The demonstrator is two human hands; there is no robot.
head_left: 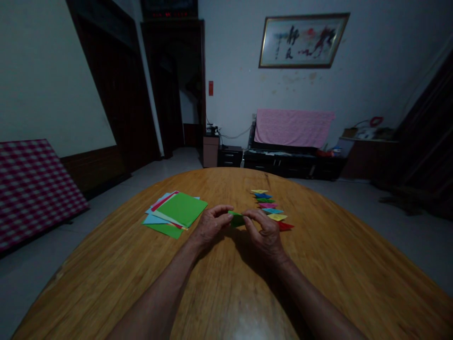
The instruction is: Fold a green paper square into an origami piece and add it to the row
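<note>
A small folded piece of green paper point(237, 219) is held up just above the table between my two hands. My left hand point(213, 225) pinches its left edge between thumb and fingers. At the opposite edge, the thumb and forefinger of my right hand point(264, 232) grip it. Right of the paper, a row of small folded paper boats runs away from me; a red boat point(286, 226) is nearest, partly behind my right hand. Beyond it lie a yellow boat point(278, 217), a light blue boat point(272, 211) and several more in other colours.
A loose stack of coloured paper sheets point(184, 209), green on top, lies left of my left hand. Everything rests on a round wooden table point(226, 184). Past its far edge stands a low black cabinet point(262, 162) under a pink cloth point(293, 127).
</note>
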